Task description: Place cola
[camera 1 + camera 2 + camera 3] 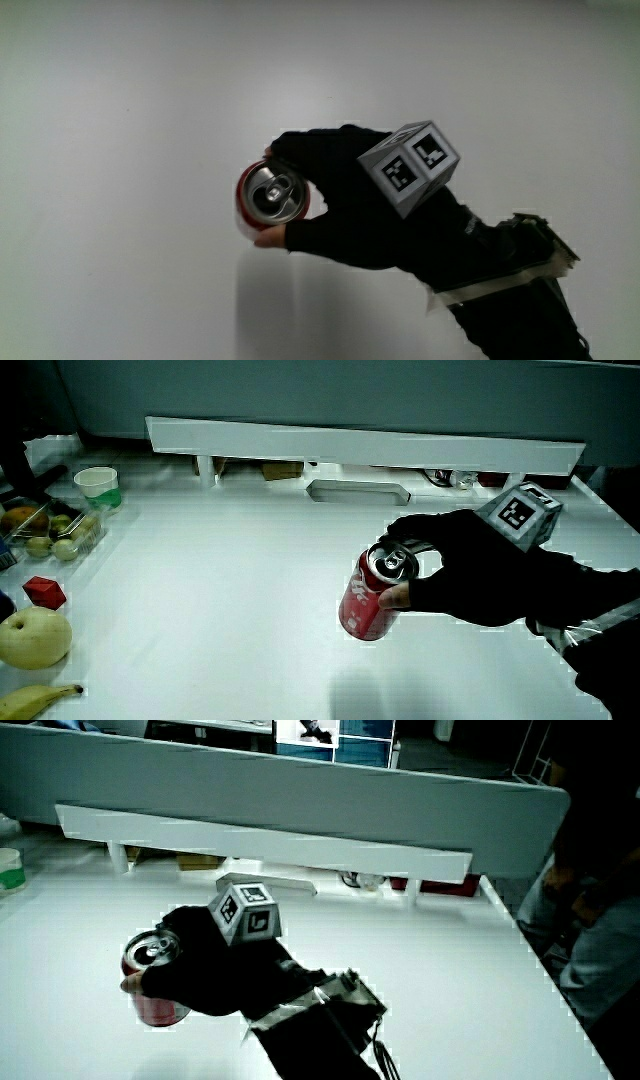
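Gripping a red cola can (273, 201) around its side, the hand (350, 205) holds it tilted above the white table (120, 120), at nine o'clock from the patterned cube (411, 166).

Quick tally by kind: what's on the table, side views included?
Cola can: 1, in the hand's grip
Cup: 1
Red cube: 1
Pear: 1
Banana: 1
Container of small fruit: 1, contents too small to count
Total: 6
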`<state>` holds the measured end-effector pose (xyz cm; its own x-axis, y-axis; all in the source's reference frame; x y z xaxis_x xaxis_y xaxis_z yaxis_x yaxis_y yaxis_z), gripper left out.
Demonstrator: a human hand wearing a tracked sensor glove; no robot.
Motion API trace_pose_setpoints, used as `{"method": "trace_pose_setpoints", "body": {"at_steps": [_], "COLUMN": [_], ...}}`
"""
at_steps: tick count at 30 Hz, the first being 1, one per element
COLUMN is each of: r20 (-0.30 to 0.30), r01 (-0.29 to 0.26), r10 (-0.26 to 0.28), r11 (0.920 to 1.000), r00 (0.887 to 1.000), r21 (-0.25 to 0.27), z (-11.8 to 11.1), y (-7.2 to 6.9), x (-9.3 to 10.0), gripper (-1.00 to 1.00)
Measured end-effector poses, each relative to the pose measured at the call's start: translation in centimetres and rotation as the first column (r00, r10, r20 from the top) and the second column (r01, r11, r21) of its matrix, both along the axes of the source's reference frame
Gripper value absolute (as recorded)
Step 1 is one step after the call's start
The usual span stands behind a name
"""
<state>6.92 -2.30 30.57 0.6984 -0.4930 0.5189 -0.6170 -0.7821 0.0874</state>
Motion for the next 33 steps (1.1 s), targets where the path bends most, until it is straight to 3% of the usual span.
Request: {"method": "trace_pose_setpoints", "body": {"at_steps": [1,8,15,20,33], "r20": [0.019,-0.001,0.007,-0.026,-0.045], "r01": [0.002,0.052,0.081,0.1,0.13], "r10": [-0.002,-0.052,-0.081,-0.1,-0.134], "r11": [1.0,0.9985,0.9967,0.9949,0.9882], "r00": [1.0,0.999,0.997,0.995,0.99], "r21": [-0.002,0.015,-0.008,-0.01,-0.08], "z": [0.0,0.8,1.7,2.9,5.6], "y": [0.2,1.2,1.9,2.5,3.3], "x": [-0.3,-2.0,-3.2,-4.0,-5.3], "gripper": [0.0,0.0,0.0,0.0,0.0]}}
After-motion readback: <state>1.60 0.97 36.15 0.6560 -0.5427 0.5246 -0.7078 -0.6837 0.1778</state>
